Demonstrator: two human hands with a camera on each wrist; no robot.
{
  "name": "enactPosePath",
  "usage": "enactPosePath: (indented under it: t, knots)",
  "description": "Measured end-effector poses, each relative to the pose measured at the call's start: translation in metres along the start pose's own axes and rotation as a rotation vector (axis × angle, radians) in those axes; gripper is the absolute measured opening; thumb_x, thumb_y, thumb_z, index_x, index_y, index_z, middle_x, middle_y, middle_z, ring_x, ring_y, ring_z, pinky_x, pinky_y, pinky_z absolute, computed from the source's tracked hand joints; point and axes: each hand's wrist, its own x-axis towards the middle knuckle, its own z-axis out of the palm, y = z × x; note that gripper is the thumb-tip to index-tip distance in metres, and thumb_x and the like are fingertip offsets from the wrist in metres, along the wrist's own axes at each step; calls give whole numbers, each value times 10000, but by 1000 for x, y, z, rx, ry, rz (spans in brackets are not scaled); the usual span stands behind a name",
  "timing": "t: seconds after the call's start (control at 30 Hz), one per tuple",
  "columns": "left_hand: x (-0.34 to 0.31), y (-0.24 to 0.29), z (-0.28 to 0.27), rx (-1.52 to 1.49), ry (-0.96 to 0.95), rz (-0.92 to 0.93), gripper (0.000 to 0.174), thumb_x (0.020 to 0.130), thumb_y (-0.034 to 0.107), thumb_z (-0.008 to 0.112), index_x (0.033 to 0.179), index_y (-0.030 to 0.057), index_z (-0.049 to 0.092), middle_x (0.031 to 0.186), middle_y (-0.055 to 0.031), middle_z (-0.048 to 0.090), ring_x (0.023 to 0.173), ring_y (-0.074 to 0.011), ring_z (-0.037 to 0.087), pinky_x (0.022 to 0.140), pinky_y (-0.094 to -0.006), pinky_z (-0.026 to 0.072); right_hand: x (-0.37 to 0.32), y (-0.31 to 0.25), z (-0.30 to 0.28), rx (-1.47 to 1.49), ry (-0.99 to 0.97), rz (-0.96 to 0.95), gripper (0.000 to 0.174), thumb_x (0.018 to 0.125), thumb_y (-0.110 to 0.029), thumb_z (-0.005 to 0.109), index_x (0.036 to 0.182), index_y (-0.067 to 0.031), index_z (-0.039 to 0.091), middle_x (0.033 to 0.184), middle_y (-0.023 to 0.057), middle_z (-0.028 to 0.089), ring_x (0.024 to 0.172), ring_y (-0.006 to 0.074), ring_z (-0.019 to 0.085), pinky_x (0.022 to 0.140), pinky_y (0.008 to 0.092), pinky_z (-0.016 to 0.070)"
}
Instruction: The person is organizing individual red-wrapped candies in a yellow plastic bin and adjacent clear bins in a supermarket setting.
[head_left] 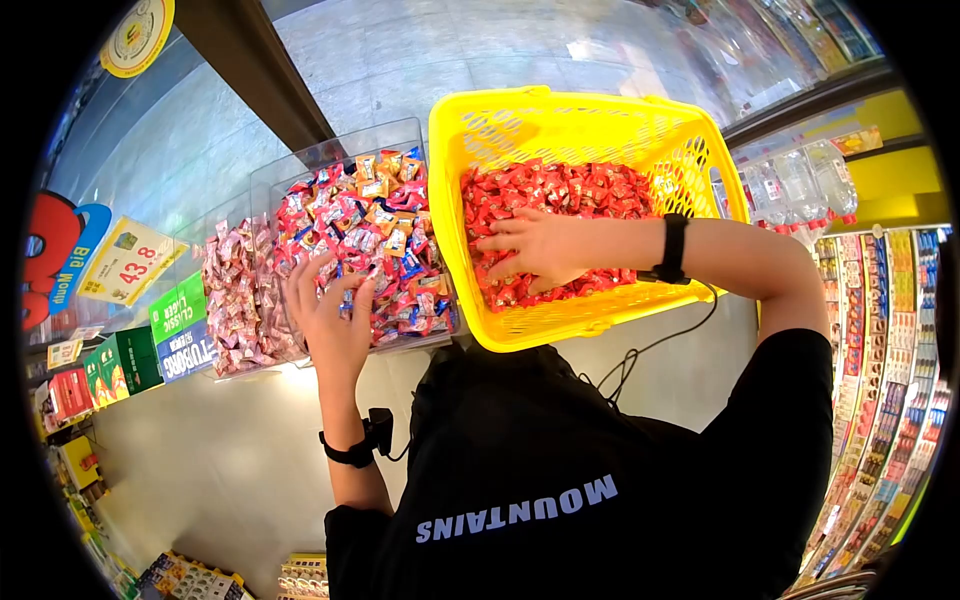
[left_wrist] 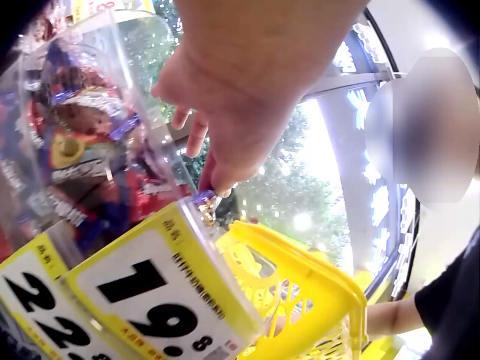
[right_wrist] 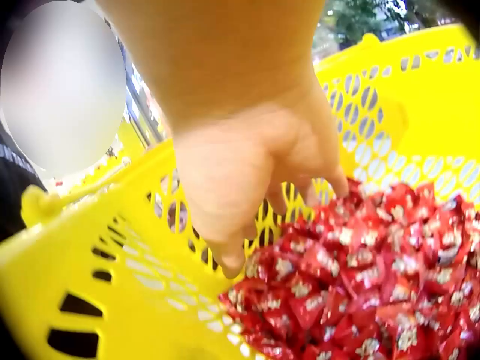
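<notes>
The left hand [head_left: 335, 325] is over the mixed candies [head_left: 375, 235] in a clear bin [head_left: 385, 137], its fingers bent and apart. In the left wrist view, a purple and gold wrapper [left_wrist: 207, 204] shows right at its fingertips, but I cannot tell whether it is pinched or only beside them. The right hand [head_left: 550, 247] is inside the yellow basket [head_left: 588, 105], released, with fingers spread over the heap of red candies [head_left: 600, 185] and holding nothing that shows. The basket stands just beside the bin, on its right in the head view, and the red candies cover its bottom. Paler pink candies [head_left: 235, 300] lie on the other side of the mixed ones. Two price cards [left_wrist: 154, 289] stand in front of the bin, reading 19.8 and 22.8. Water bottles [head_left: 800, 185] are beyond the basket, near full shelves [head_left: 880, 330]. Black bands [head_left: 675, 250] circle both wrists.
</notes>
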Motion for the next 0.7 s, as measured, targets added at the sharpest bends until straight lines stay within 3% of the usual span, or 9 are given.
enactPosePath:
  t: [0.13, 0.27, 0.37, 0.5, 0.7]
  knots:
    - [-18, -12, 14, 15, -44, -27, 140, 896, 198, 841, 925, 83, 767, 1383, -109, 631, 1391, -405, 489, 1197, -575, 330, 8, 7, 25, -108, -16, -124, 680, 852, -510, 818, 1481, -355, 613, 1678, 48, 415, 1575, 375, 338, 1219, 695, 278]
    - [-21, -12, 19, 24, -29, -45, 153, 909, 207, 829, 936, 76, 754, 1386, -112, 624, 1391, -398, 492, 1204, -588, 317, -11, 11, 12, -135, -233, 118, 690, 858, -583, 785, 1487, -354, 617, 1678, 18, 416, 1612, 325, 266, 1209, 677, 294]
    - [-20, -14, 23, 23, -23, -46, 164, 926, 237, 815, 941, 88, 749, 1393, -106, 618, 1402, -387, 489, 1228, -605, 284, -26, 31, 29, -167, -296, 193, 716, 872, -571, 782, 1522, -338, 590, 1690, 20, 401, 1632, 316, 212, 1208, 691, 299]
    - [-20, -13, 23, 64, -27, -50, 175, 938, 262, 803, 938, 97, 747, 1392, -101, 616, 1414, -380, 485, 1238, -616, 263, -31, 26, 13, -90, -416, 276, 801, 891, -524, 774, 1613, -340, 482, 1756, 41, 287, 1649, 351, 150, 1242, 710, 267]
    - [-19, -11, 22, 69, -29, -51, 176, 937, 262, 800, 933, 97, 737, 1391, -105, 611, 1415, -384, 483, 1239, -631, 252, -24, 17, -11, 115, -617, 166, 815, 901, -458, 765, 1640, -338, 441, 1783, 68, 220, 1643, 395, 156, 1274, 645, 270]
